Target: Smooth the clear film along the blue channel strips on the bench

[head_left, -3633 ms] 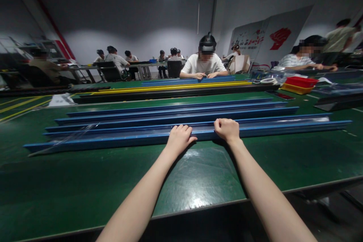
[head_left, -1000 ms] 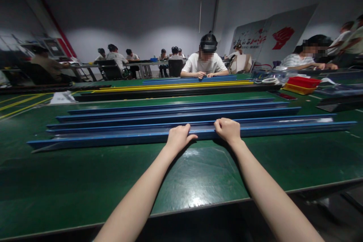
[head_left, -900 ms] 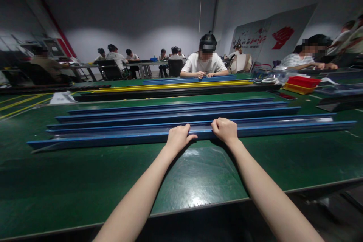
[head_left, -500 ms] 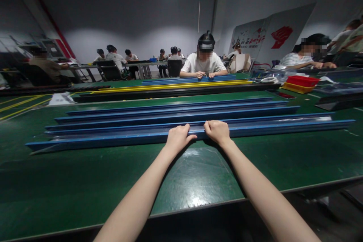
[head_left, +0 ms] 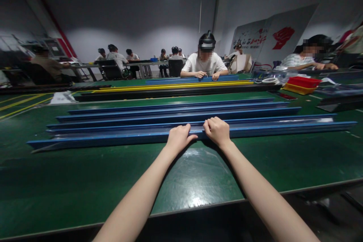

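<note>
A long blue channel-shaped profile (head_left: 113, 137) lies crosswise on the green table (head_left: 193, 181). My left hand (head_left: 179, 136) is closed over its near wall around the middle, with the thumb pointing right along the front. Just to the right, my right hand (head_left: 217, 130) curls over the same profile, knuckles raised and fingertips inside the channel. A small gap separates the two hands. Whether a small part is pinched under the right fingers is hidden. Behind lie more long blue profiles (head_left: 124, 116), parallel to the one in my hands.
Farther back are a yellow strip (head_left: 176, 86) and a black profile (head_left: 159, 93). A co-worker (head_left: 204, 60) sits opposite, hands on other blue profiles. At the right stand a red bin (head_left: 304, 81) and a dark phone-like object (head_left: 286, 96). The table's front edge (head_left: 210, 206) is near me.
My right hand has shifted slightly, its knuckles lifting and its fingers curling more over the profile. My left hand stays put. The view has moved a little.
</note>
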